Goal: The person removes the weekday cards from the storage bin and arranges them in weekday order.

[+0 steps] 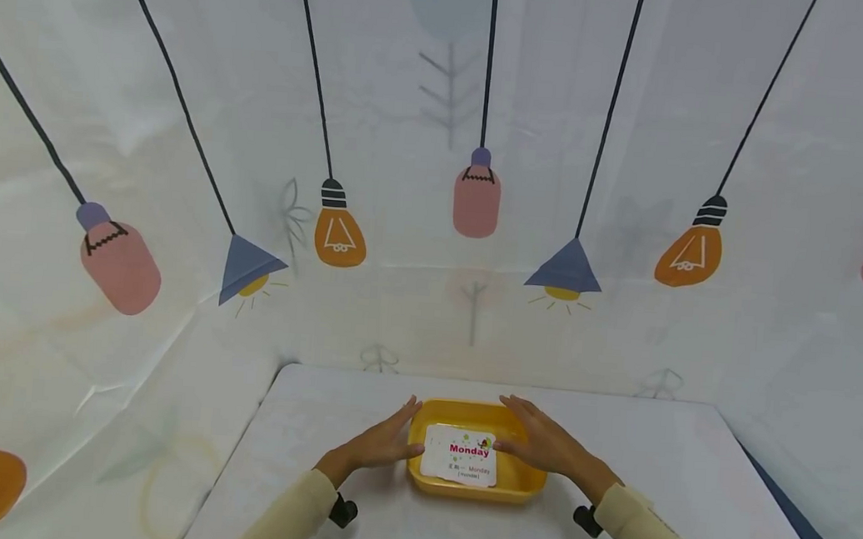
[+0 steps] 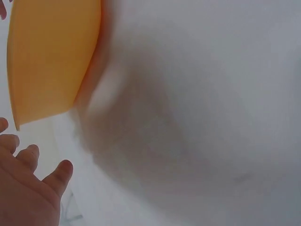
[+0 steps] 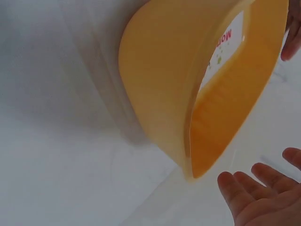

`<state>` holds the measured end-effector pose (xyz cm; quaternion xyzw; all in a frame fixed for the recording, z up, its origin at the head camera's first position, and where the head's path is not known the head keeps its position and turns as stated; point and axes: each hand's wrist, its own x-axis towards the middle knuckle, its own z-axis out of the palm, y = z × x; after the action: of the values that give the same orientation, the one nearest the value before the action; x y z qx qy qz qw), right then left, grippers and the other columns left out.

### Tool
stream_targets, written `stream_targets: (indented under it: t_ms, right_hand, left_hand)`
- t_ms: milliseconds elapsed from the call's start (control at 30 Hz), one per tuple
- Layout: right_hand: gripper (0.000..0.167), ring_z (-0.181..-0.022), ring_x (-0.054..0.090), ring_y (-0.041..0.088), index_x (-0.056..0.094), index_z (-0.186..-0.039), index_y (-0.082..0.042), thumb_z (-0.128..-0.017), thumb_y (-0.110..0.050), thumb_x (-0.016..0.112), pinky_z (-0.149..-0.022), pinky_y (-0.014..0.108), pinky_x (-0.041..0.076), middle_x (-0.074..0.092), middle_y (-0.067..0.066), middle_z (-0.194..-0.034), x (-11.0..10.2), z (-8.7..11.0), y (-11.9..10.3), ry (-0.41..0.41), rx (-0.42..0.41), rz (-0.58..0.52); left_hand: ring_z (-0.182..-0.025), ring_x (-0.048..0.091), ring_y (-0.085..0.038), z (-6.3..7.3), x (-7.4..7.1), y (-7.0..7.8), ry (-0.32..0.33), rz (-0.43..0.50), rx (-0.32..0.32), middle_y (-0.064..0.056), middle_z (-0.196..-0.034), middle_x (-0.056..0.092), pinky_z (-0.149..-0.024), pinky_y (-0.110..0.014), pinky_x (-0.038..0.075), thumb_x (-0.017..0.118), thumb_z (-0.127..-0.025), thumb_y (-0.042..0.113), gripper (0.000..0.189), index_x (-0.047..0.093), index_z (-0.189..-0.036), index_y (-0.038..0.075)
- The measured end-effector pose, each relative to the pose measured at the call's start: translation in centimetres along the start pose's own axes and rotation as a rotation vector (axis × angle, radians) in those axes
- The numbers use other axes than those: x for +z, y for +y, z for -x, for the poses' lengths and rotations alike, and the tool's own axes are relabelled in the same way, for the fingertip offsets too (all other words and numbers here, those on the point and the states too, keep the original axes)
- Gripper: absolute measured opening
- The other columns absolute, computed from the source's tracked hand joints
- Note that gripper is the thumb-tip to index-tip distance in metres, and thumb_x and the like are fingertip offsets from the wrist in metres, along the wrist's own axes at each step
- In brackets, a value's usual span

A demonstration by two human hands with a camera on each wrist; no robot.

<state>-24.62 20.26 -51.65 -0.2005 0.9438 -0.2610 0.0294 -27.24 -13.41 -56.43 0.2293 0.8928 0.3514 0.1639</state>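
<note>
Yellow plastic tray (image 1: 522, 479), rounded corners, stands on the white surface (image 1: 666, 461), fairly near its far edge. In it, toward the left part of the floor, lies a white card (image 1: 437, 454), face up. Red lettering on it reads "Monday"; smaller print beneath, a small coloured picture at its upper right corner. Right part of the tray floor is bare.

Both hands flank the tray, fingers spread and loosely extended, pinching nothing. Left hand (image 1: 382, 441) at the left side, thumb pointing in toward the card's left edge; right hand (image 1: 549, 441) at the right side, its thumb reaching over the tray near the card's upper right corner. Left wrist view: fingertips just beside the tray's corner, apart from it. Right wrist view: a gap between fingertips and rim. Whether the right thumb touches the card, cannot tell.

Sleeves (image 1: 290, 514) pale yellow on both arms. A dark wrist device (image 1: 343, 510) at each cuff.

Behind: white sheeting (image 1: 562, 128) printed with hanging lamps, namely pink bulbs (image 1: 477, 204), orange bulbs (image 1: 340, 240) and blue shades (image 1: 564, 266) on black cords. Dark blue strip (image 1: 808, 517) along the surface's right edge.
</note>
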Motion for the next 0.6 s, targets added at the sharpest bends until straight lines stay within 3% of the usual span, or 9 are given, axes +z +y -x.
stream_targets:
  t_ms: [333,600]
  right_hand:
    - [0.08,-0.137,0.046,0.042,0.041,-0.152,-0.011,-0.087,-0.045,0.073,-0.109,0.062,0.041,0.044,0.018,-0.153,1.0,-0.4,0.3,-0.043,0.005,-0.022]
    - [0.078,-0.133,0.049,0.041,0.042,-0.149,-0.005,-0.088,-0.042,0.073,-0.107,0.061,0.043,0.046,0.021,-0.15,1.6,-0.9,0.7,-0.06,-0.02,-0.069]
  left_hand:
    - [-0.153,0.021,-0.036,-0.3,1.6,-1.0,0.054,0.081,-0.008,-0.005,-0.169,0.01,-0.119,-0.062,0.026,0.064,-0.093,0.046,0.084,0.021,-0.161,0.021]
    - [-0.15,0.025,-0.043,-0.1,2.2,-1.3,0.079,0.214,0.011,-0.009,-0.169,0.006,-0.114,-0.064,0.033,0.061,-0.097,0.035,0.074,0.023,-0.16,0.024]
